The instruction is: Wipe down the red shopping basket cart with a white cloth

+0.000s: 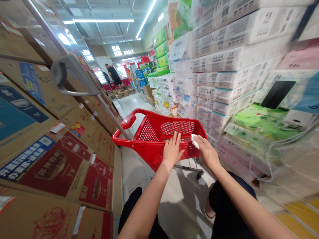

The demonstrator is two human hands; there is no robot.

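A red plastic shopping cart (pixel 149 151) stands crosswise in front of me, its handle end to the left. My left hand (pixel 172 151) lies against the near rim of its basket with the fingers stretched out and holds nothing. At the right end of the same rim, my right hand (pixel 205 149) presses a crumpled white tissue (pixel 194 141) under its fingers. I see the cart's basket walls with their grid of holes, and no goods show inside.
Stacked cardboard cartons (pixel 62 162) line the left side, with a metal pole and grey handle (pixel 74 76) before them. Packs of tissue paper (pixel 219 73) pile up on the right. A phone (pixel 278 94) and a white corded device (pixel 297 119) rest on the packs. Another person (pixel 114 75) stands far back.
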